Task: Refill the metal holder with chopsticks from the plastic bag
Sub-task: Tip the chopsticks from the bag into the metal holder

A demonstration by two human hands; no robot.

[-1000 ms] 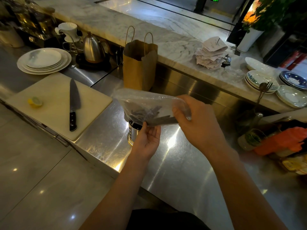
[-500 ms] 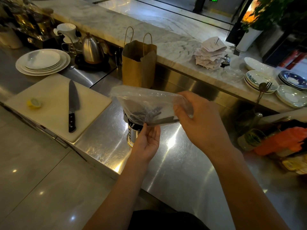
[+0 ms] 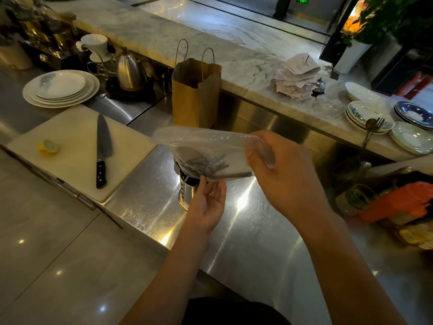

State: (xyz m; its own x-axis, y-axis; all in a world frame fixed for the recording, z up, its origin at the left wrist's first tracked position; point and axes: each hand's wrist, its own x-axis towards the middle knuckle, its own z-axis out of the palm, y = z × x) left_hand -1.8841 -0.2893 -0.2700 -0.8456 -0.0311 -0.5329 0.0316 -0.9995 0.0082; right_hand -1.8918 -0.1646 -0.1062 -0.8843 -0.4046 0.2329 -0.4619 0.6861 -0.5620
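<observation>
A clear plastic bag (image 3: 206, 143) with dark chopsticks (image 3: 208, 164) inside hangs sideways just above the metal holder (image 3: 188, 193), which stands on the steel counter. My right hand (image 3: 283, 174) grips the bag's right end, fingers curled round the plastic and the chopstick ends. My left hand (image 3: 207, 202) is below the bag, palm up, its fingertips touching the bag's lower edge beside the holder. The bag hides the holder's top.
A brown paper bag (image 3: 195, 97) stands behind the holder. Left is a white cutting board (image 3: 77, 165) with a knife (image 3: 102, 151) and a lemon piece (image 3: 48, 147). Stacked plates (image 3: 61, 89), a kettle (image 3: 130, 71), and more plates (image 3: 365, 116) surround.
The bag and both hands have shifted slightly up and back over the holder. The grip is the same.
</observation>
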